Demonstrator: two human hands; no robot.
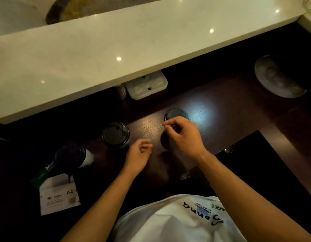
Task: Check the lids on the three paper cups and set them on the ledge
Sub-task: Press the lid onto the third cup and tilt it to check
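Standing upright, lidded cups (pixel 115 134) wait; right hand (pixel 181 135) perhaps pinching one, left hand (pixel 138 155) loosely curled, empty.

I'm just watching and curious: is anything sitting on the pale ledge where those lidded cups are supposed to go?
Nothing visible does. The stretch of ledge above the black-lidded cup shows only light reflections. The cups stand lower, on the dark counter, so each must be lifted over the ledge's front edge.

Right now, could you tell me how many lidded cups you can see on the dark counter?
3. One black-lidded cup stands left of the left hand; one cup is behind the right hand; a third cup sits at far left. The right hand may hide more.
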